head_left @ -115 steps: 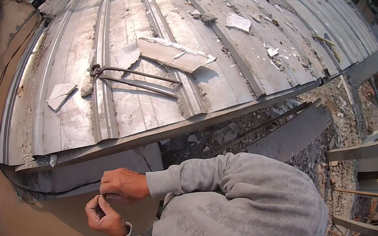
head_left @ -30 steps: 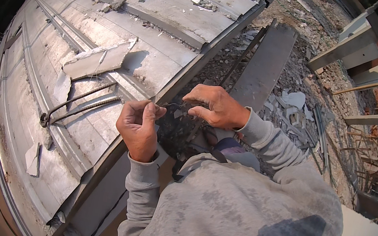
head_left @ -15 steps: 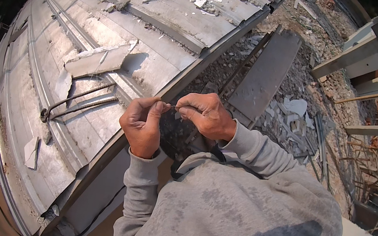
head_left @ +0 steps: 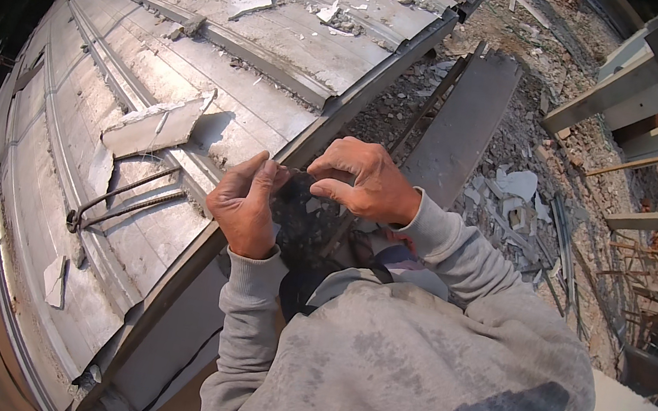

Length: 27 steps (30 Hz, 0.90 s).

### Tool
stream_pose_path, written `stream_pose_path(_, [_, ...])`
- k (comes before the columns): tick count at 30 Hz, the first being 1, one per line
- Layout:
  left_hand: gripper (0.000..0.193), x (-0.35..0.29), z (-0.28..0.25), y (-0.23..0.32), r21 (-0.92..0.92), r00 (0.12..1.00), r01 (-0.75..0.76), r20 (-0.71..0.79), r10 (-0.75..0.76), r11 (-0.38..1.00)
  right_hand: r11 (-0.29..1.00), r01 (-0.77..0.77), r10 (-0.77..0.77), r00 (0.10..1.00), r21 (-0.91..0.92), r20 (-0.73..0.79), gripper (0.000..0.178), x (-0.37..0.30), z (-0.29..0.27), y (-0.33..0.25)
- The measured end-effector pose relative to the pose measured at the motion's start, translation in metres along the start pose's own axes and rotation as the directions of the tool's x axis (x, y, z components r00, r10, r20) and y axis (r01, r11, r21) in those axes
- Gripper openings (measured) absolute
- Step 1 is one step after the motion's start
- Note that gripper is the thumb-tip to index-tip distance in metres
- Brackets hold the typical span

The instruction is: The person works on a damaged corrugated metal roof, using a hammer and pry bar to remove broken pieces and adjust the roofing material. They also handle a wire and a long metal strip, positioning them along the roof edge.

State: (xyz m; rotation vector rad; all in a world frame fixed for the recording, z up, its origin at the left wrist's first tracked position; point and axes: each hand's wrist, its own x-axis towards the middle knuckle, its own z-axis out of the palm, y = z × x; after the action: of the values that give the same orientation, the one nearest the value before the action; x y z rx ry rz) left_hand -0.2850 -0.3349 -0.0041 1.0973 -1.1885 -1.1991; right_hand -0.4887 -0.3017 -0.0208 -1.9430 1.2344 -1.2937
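Both my hands are raised in front of my chest, over the roof's edge. My left hand (head_left: 246, 207) is closed in a pinch, thumb against forefinger. Whatever sits between those fingertips is too small to make out. My right hand (head_left: 368, 182) is a short way to the right, its thumb and forefinger curved with a gap between the tips. Nothing shows in it. Nearest my left hand lies a bent metal rod (head_left: 109, 196) on the pale metal roof (head_left: 126, 250). Behind the rod is a broken white slab (head_left: 155, 127), lying tilted across a roof rib.
Broken white pieces (head_left: 252, 0) and grit lie scattered on the ribbed roof. Beyond its edge, a long grey board (head_left: 470, 116) rests over rubble (head_left: 514, 189). At the far right stands a frame of beams (head_left: 608, 100). A dark cable (head_left: 185, 364) runs below the roof edge.
My hands have drawn apart: earlier their fingertips nearly met with a thin, wire-like thing between them. My right thumb and forefinger have parted. The view has shifted slightly.
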Motion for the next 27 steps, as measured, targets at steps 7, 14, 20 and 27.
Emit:
stream_pose_path(7, [0.021,0.005,0.016,0.002,-0.314,0.993,0.114,0.041,-0.107,0.943,0.968,-0.200,0.220,0.967,0.153,-0.127,0.011,-0.011,0.007,-0.022])
stream_pose_path(14, [0.016,0.003,-0.008,0.002,-0.324,0.991,0.135,0.036,-0.130,0.936,0.632,-0.499,0.518,0.841,0.593,0.156,0.014,-0.021,0.035,-0.022])
stream_pose_path(20, [0.011,0.028,-0.057,0.008,-0.536,0.989,0.105,-0.029,-0.142,0.838,0.528,-0.526,0.493,0.829,0.667,0.264,0.019,-0.044,0.059,-0.023])
stream_pose_path(27, [0.009,0.026,-0.059,0.007,-0.463,0.999,-0.037,0.017,0.050,0.886,0.762,-0.465,0.489,0.869,0.450,0.070,0.014,-0.054,0.056,-0.025])
